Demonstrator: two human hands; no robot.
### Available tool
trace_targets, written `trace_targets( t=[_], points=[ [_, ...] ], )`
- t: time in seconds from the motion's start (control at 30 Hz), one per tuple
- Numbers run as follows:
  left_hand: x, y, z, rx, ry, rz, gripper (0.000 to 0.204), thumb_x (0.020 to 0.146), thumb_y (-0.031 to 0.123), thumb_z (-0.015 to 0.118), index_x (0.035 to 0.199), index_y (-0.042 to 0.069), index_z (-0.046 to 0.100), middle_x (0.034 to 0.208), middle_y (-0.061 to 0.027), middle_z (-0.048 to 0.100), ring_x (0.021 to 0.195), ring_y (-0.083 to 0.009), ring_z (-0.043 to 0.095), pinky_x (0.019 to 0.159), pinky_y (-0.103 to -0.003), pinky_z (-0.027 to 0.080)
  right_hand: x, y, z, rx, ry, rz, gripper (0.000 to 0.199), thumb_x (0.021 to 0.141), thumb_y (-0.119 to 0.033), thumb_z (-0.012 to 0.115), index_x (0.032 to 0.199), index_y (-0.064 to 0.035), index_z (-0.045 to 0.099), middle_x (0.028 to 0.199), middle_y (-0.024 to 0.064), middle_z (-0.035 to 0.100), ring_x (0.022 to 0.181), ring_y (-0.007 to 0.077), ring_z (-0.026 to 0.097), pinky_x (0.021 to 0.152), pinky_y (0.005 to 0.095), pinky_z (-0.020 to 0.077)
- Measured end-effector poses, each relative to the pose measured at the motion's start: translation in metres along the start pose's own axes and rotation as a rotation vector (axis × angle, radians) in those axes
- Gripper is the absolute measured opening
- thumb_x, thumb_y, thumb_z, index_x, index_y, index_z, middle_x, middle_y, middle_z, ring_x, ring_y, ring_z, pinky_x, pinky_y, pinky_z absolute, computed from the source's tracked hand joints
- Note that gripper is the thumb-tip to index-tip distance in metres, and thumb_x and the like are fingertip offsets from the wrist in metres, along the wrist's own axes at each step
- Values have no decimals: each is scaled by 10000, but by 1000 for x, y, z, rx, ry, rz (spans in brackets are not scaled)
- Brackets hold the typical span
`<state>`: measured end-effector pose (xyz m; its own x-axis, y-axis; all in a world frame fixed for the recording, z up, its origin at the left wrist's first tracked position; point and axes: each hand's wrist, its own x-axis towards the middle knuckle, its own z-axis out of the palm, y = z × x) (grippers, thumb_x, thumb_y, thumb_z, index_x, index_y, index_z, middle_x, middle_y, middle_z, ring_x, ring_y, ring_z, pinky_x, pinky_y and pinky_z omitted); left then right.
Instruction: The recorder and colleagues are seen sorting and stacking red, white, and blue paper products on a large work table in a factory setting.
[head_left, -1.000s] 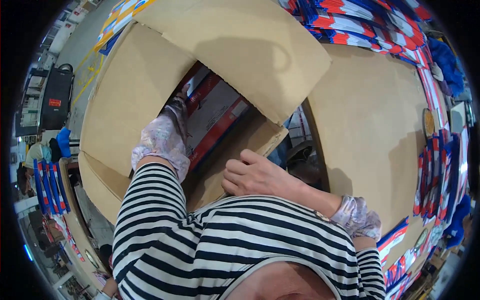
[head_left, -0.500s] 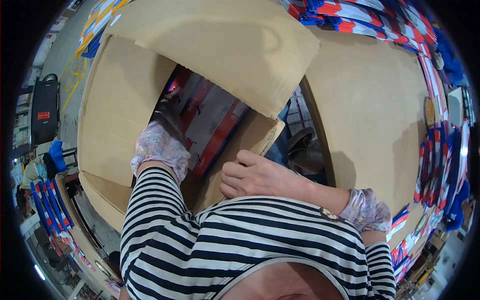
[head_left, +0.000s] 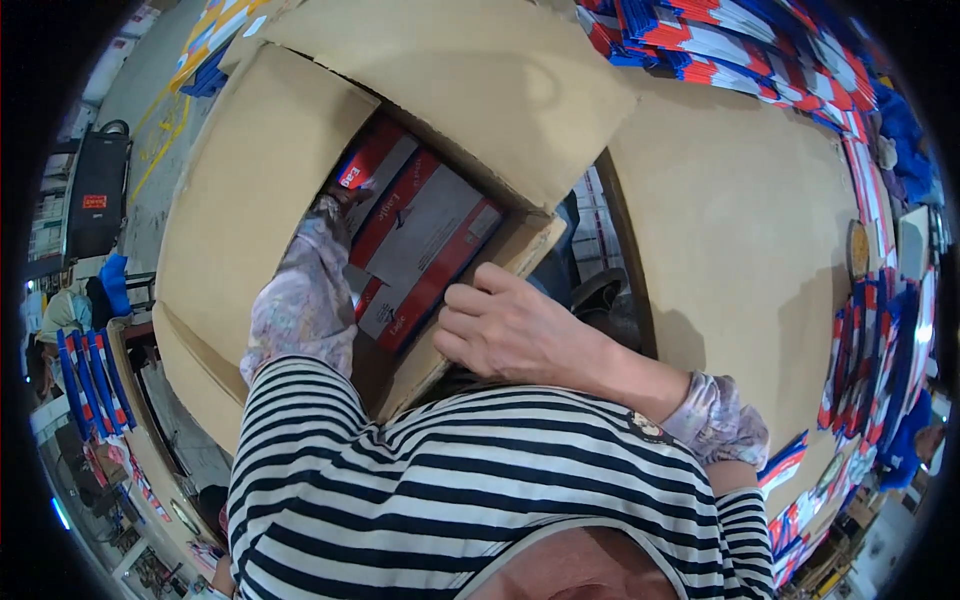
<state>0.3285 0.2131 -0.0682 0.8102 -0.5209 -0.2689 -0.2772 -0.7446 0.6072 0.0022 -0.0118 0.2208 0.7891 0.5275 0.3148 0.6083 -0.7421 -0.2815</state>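
Note:
A large brown cardboard carton point(head_left: 470, 60) stands in front of me with its flaps partly folded over the opening. Inside lie red, white and blue printed packages point(head_left: 425, 225). My left hand point(head_left: 340, 198) reaches down into the carton beside the left flap point(head_left: 255, 170). Its fingers are in shadow and partly covered, so their grip does not show. At the near right wall, my right hand point(head_left: 515, 325) has its fingers curled over the carton's rim point(head_left: 535, 245). Patterned cuffs cover both forearms.
To the right extends a brown cardboard-coloured surface point(head_left: 740, 220). Stacks of red, white and blue folded packages point(head_left: 700, 45) line its far side, with more along the right. A black case-like object point(head_left: 98, 195) stands on the floor at left.
My left hand has shifted slightly upward inside the carton, and the left flap has lifted, exposing more of the packages. My right hand stays at the rim, slightly higher.

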Motion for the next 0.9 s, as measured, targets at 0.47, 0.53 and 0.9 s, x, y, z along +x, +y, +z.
trace_targets(
  t=[0.47, 0.53, 0.9],
  points=[
    [-60, 95, -147, 455, 426, 322, 1046, 527, 440, 874, 1386, 70, 405, 1419, -174, 404, 1338, -350, 329, 1115, -429, 251, 23, 48, 52, -169, 139, -40, 33, 766, -175, 550, 766, -148, 530, 721, -31, 500, 791, 143, 484, 717, 300, 348],
    [-60, 65, -192, 550, 381, 198, 1022, 536, 493, 860, 1339, 15, 447, 1347, -231, 472, 1290, -375, 403, 1085, -448, 301, 34, 38, 52, -96, 20, -31, 107, 776, -163, 545, 874, -124, 563, 831, -3, 548, 889, 167, 514, 829, 328, 380],
    [-65, 64, -158, 905, 439, -142, 631, 620, 516, 799, 1011, 68, 589, 944, -184, 676, 863, -384, 653, 754, -499, 513, -25, 61, 75, 73, -81, 282, 387, 790, -94, 589, 1174, -69, 554, 1113, 104, 582, 1049, 243, 556, 914, 386, 406]
  ],
)
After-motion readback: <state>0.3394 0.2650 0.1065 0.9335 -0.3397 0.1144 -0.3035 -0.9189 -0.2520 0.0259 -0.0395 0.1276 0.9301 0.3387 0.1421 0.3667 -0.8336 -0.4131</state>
